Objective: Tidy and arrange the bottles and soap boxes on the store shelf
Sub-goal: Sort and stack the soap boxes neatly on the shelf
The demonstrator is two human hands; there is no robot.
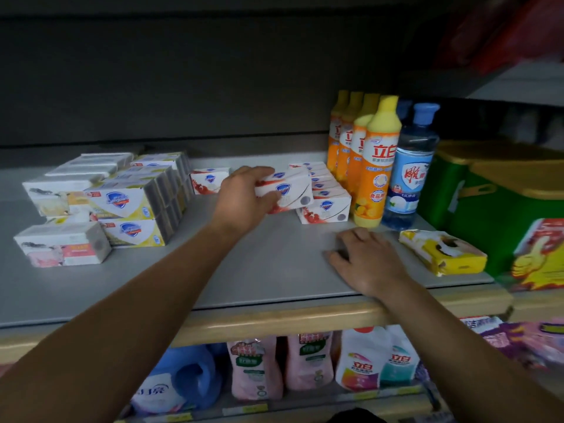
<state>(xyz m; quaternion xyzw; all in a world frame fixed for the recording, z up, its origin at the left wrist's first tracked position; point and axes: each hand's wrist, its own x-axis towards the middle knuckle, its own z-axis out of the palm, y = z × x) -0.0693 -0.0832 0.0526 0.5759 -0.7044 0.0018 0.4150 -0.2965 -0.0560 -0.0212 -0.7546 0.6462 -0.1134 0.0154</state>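
My left hand (pixel 244 196) grips a white and red soap box (pixel 290 190), held tilted just above the shelf. Right of it, touching, is a stack of the same red soap boxes (pixel 328 206). One more red soap box (pixel 209 180) stands alone behind my hand. My right hand (pixel 366 257) lies flat on the grey shelf (pixel 268 270), fingers spread, holding nothing. Orange dish-soap bottles (pixel 375 166) stand in a row at the back right, with blue-capped bottles (pixel 409 169) beside them. Yellow and white soap boxes (pixel 131 206) are piled at the left.
A yellow wrapped pack (pixel 442 251) lies near the shelf's right front. A green box (pixel 488 203) with a tan lid stands at the far right. Pink soap boxes (pixel 61 248) sit at the front left. Detergent bottles and pouches (pixel 305 361) fill the shelf below.
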